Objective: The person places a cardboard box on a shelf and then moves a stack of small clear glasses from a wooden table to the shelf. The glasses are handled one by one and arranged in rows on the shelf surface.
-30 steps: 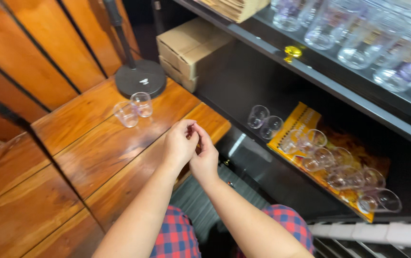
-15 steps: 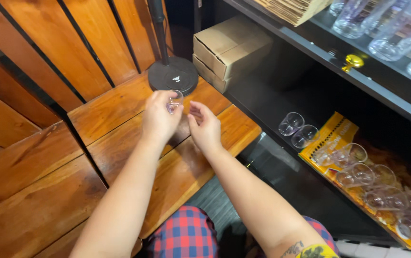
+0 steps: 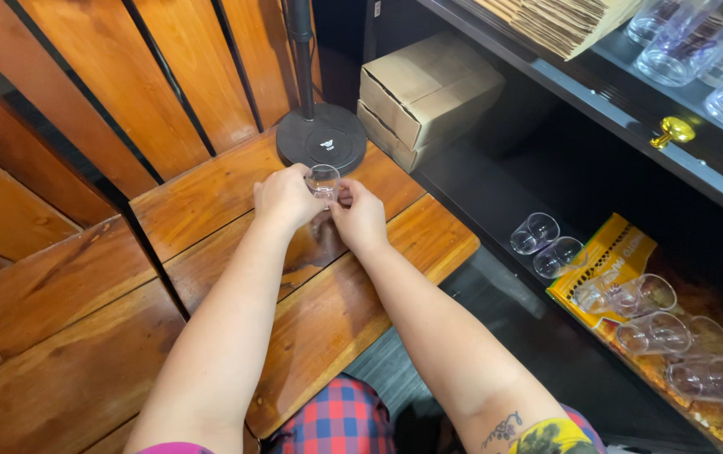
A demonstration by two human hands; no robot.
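Note:
A small clear shot glass (image 3: pixel 323 179) stands on the wooden bench (image 3: pixel 210 252) just in front of a round black stand base (image 3: pixel 321 143). My left hand (image 3: pixel 284 198) is curled around the glass from the left. My right hand (image 3: pixel 359 215) comes in from the right, its fingertips touching the glass or something right beside it. A second small glass seen before is hidden behind my hands.
Two cardboard boxes (image 3: pixel 424 88) are stacked to the right of the stand. A low black shelf holds two small glasses (image 3: pixel 546 244) and several more lying on a yellow sheet (image 3: pixel 614 252). Larger glasses (image 3: pixel 698 50) stand on the upper shelf beside a gold knob (image 3: pixel 672 130).
Both hands moved from my lap area forward to the small glasses on the bench. The left hand closed around a glass and the right hand joined it.

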